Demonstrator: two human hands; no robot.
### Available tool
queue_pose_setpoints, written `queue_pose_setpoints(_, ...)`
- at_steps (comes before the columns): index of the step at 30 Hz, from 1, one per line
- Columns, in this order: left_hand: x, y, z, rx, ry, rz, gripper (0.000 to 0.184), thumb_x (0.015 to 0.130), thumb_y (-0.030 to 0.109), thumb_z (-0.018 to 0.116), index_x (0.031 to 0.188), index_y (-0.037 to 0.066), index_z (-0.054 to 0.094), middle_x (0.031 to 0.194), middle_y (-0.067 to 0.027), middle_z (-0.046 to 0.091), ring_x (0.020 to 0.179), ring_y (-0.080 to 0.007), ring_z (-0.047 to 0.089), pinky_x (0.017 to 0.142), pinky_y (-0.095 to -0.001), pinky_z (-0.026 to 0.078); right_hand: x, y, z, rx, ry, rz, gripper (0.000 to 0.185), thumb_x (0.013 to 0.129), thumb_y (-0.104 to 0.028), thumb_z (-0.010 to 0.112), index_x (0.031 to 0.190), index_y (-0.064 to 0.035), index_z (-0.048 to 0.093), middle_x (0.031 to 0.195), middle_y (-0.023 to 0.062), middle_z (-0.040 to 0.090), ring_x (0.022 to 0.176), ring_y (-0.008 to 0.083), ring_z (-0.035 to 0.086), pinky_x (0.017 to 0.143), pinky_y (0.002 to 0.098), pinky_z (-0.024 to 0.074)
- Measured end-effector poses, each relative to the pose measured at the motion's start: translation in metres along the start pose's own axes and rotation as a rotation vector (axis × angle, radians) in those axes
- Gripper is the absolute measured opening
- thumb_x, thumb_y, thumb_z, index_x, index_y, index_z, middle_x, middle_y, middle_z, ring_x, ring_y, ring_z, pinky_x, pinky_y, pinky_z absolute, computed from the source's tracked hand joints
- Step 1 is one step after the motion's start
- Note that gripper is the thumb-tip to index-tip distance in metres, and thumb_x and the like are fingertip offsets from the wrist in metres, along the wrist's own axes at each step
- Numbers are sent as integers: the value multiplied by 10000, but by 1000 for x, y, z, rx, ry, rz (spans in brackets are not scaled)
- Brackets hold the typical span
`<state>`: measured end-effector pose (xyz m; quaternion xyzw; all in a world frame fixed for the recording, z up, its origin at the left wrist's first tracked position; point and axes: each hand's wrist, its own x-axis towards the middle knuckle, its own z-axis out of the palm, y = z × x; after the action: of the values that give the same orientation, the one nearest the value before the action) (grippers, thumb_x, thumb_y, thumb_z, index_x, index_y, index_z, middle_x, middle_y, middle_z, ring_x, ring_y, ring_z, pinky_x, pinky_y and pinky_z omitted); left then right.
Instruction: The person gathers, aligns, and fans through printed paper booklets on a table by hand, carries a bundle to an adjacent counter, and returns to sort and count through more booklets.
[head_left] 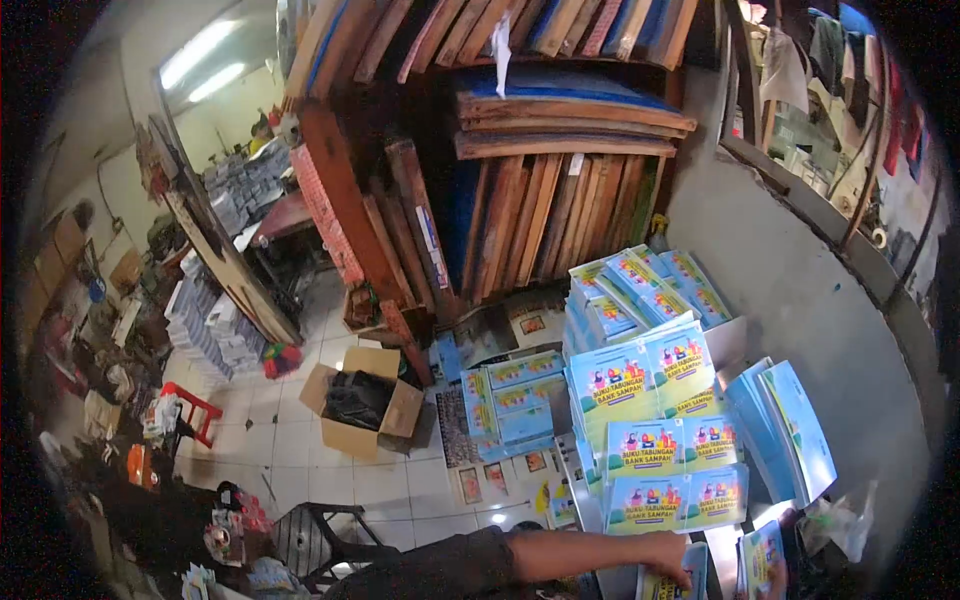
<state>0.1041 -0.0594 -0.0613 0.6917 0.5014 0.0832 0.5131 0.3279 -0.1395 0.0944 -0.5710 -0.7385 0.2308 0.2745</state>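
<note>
Our left hand (668, 562) bends over blue-and-green printed paper booklets (655, 588) at the bottom; whether it grips, we cannot tell, nor for our blurred right hand (778, 580). Tall booklet piles (640, 400) crowd just beyond, against the grey wall (800, 270); a black plastic chair (305, 540) stands beside our sleeve.

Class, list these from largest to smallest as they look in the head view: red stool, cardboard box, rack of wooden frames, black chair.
1. Rack of wooden frames
2. Cardboard box and black chair: too alike to rank
3. Red stool
</note>
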Motion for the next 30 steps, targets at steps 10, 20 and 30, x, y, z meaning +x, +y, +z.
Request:
queue_pose_setpoints(10, -14, -17, -34, -212, 135, 87, 279, 724, 330, 666, 801, 64, 704, 807, -128, 670, 765, -255, 631, 679, -407, 489, 103, 78, 154, 124, -530, 61, 522, 939, -318, 494, 1297, 60, 467, 1288, 243, 516, 1217, 357, 480, 1053, 432, 346)
queue_pose_setpoints(20, -2, 9, -12, 15, -25, -142, 749, 667, 519, 785, 1172, 6, 575, 1105, -219, 631, 1024, -338, 629, 865, -416, 502, 41, 51, 89, -383, -342, 334, 442, 863, -403, 591, 1129, -50, 592, 1054, 158, 587, 997, 351, 553, 849, 453, 436)
queue_pose_setpoints(30, -4, 33, -21, -84, 5, -192, 676, 645, 465, 835, 1033, -34, 593, 956, -199, 677, 879, -300, 673, 783, -370, 514, 6, 73, 76, -128, -108, 331, 540, 864, -559, 544, 1055, -59, 614, 988, 141, 616, 967, 320, 587, 768, 444, 468)
